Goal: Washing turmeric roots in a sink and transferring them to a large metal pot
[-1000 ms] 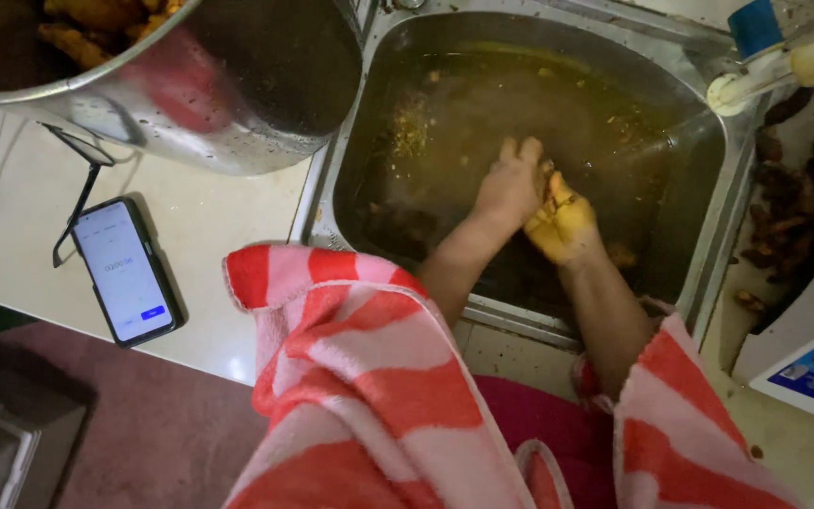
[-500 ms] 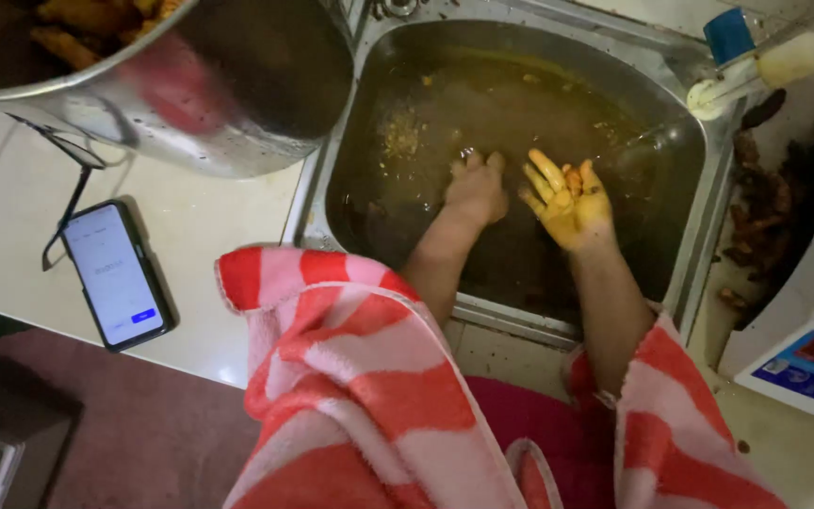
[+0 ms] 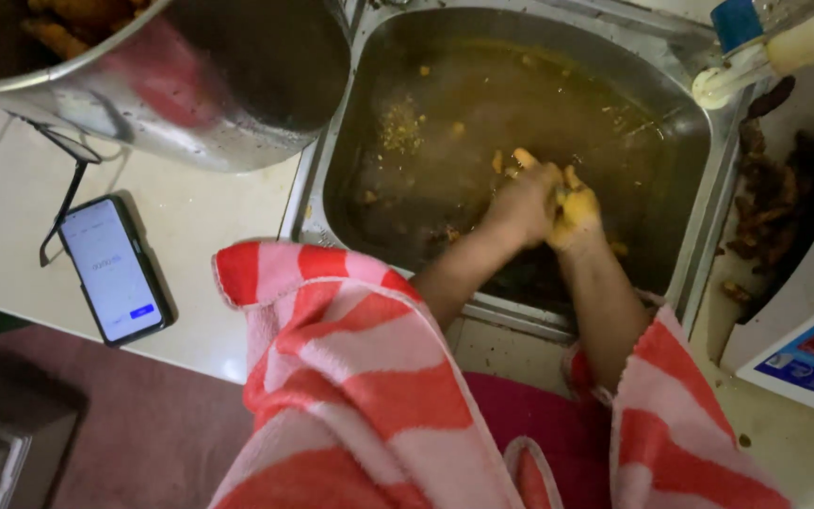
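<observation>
Both hands, left [image 3: 523,203] and right [image 3: 574,215], close together on a yellow piece [image 3: 561,193] in the murky sink [image 3: 699,198]; scraps [image 3: 398,127] remain, pot [image 3: 171,104] part-filled.

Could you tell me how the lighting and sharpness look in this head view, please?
Head view: dim, warm light overall; the phone screen glows bright and slightly washed out; the steel pot carries a blurred pink reflection; the left hand and right hand in the sink look soft; corners fall into shadow.

Both hands [image 3: 546,203] meet in the sink [image 3: 699,236]; big pot [image 3: 190,104] left of it, phone [image 3: 110,269] on counter [image 3: 209,236] below the pot.
</observation>
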